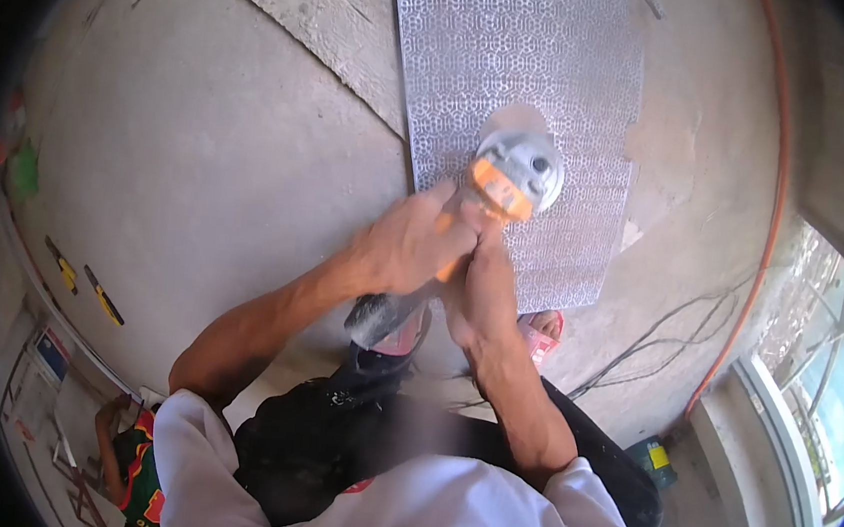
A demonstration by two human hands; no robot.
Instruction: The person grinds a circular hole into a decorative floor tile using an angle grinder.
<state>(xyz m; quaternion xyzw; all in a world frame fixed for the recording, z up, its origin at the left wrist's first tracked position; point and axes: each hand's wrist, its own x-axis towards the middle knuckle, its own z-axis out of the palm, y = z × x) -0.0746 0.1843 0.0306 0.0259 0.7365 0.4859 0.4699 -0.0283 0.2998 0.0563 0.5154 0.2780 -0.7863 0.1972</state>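
Note:
An orange and grey angle grinder point(501, 187) is held in both hands, its disc end pointing away from me. The disc lies over a grey patterned sheet point(531, 52) on the floor; whether it touches the sheet I cannot tell. My left hand point(414, 241) is wrapped round the grinder's body from the left, slightly blurred. My right hand point(483, 279) closes round it from the right, just behind the orange head. The grinder's dark rear end point(377, 320) shows below my left hand.
A flat board point(322, 24) lies left of the sheet. Two yellow and black tools point(103, 296) are on the floor at left. An orange hose point(775, 184) and dark cables point(655, 349) run at right. Another person point(139, 460) is at lower left.

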